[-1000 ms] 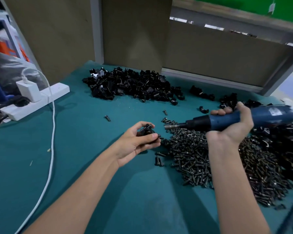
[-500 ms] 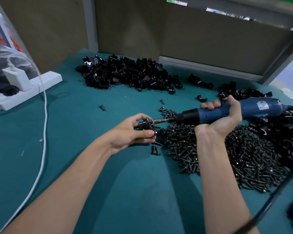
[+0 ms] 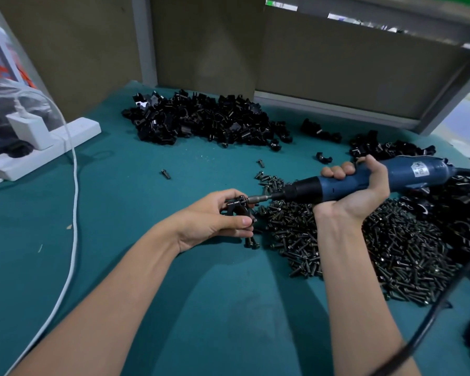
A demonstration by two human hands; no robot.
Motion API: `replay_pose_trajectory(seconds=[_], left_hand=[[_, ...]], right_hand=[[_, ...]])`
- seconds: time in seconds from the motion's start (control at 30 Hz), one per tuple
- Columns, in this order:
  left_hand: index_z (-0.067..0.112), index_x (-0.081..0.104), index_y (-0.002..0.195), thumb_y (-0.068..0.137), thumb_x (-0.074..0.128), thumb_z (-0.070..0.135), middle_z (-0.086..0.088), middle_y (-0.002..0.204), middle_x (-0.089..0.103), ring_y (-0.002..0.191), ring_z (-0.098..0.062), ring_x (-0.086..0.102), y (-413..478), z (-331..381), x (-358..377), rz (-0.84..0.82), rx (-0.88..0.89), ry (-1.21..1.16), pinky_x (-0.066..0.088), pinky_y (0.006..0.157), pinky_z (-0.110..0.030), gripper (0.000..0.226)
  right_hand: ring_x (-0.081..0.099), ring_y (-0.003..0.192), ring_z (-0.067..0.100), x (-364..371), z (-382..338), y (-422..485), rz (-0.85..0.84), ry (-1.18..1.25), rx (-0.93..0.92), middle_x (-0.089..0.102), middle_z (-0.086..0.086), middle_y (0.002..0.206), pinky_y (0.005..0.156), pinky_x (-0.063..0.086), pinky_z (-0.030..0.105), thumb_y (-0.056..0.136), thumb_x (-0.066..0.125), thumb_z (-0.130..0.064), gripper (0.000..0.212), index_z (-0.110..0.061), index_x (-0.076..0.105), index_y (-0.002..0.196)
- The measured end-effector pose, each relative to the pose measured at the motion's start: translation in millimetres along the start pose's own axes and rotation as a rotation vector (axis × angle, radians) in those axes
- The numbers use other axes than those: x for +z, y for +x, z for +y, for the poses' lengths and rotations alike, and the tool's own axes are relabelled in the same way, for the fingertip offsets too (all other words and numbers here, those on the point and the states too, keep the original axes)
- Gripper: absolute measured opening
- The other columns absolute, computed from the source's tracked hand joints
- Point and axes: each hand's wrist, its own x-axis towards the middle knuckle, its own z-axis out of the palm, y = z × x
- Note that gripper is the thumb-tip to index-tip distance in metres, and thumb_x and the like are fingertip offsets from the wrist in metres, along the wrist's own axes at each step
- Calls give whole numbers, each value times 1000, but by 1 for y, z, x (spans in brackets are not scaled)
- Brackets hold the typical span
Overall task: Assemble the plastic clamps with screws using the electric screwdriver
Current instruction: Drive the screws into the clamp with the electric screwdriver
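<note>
I see the electric screwdriver [image 3: 418, 172] lying nearly level, its long axis running 3 to 9 o'clock and its bit pointing at 9 into the black plastic clamp [image 3: 235, 206]. My right hand [image 3: 364, 202] wraps the smooth blue barrel, palm up. My left hand [image 3: 206, 221] pinches the clamp just above the teal worktop [image 3: 120, 213], beside a heap of dark metal screws [image 3: 391, 253].

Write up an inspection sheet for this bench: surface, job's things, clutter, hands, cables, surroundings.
Surface: green mat, small flecks on it.
Job's things: clamp meets the screwdriver bit; screw pile right; clamp pile at back.
Clutter: stray screw and loose clamp lie apart from the piles.
Hands: left hand pinches the clamp; right hand grips the screwdriver.
Cables: white cable runs down the left; black cord crosses lower right.
Surroundings: power strip at left; brown panels behind.
</note>
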Motion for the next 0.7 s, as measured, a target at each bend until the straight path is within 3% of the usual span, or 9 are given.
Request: replay_pose_trajectory(seconds=[0.13, 0.27, 0.4, 0.57, 0.63, 0.7], left_hand=[[-7, 53, 118, 86, 66, -6, -17, 100, 63, 91, -28, 72, -2, 2, 0, -10, 4, 28, 60, 79, -29, 35], [-6, 54, 121, 82, 68, 1, -10, 86, 70, 88, -28, 72, -3, 2, 2, -55, -57, -9, 61, 76, -29, 42], [-4, 53, 121, 86, 66, -5, -11, 91, 65, 89, -31, 72, -2, -3, 5, -10, -19, 65, 60, 84, -36, 37], [19, 56, 109, 89, 71, 7, -5, 101, 67, 95, -18, 67, 0, -3, 4, 108, 154, 531, 54, 88, -30, 28], [23, 56, 106, 89, 72, 10, 1, 96, 67, 87, -3, 63, 0, -4, 5, 114, 186, 556, 52, 81, -22, 27], [23, 57, 106, 89, 72, 10, 4, 93, 67, 81, 0, 63, 0, -5, 6, 102, 178, 536, 53, 79, -24, 27]], right_hand=[[40, 42, 10, -1, 1, 0, -19, -5, -5, 43, -4, 53, 46, 39, 21, 90, 51, -19, 18, -15, 50, 72], [39, 43, 11, 0, -1, -1, -60, -34, -31, 44, -4, 54, 46, 39, 21, 89, 50, -19, 24, -16, 56, 66], [41, 42, 11, 0, -3, -2, -84, -44, -42, 44, -4, 54, 47, 39, 21, 89, 49, -19, 19, -15, 54, 71], [39, 41, 11, -2, -2, -1, 12, -7, -8, 43, -5, 52, 45, 38, 20, 89, 51, -18, 19, -15, 50, 70], [39, 41, 11, -4, -2, 0, 51, 4, 9, 44, -5, 52, 44, 38, 20, 89, 52, -18, 18, -15, 49, 71], [39, 40, 10, -5, -3, 1, 67, 3, 16, 44, -5, 51, 44, 38, 20, 89, 53, -18, 19, -15, 48, 71]])
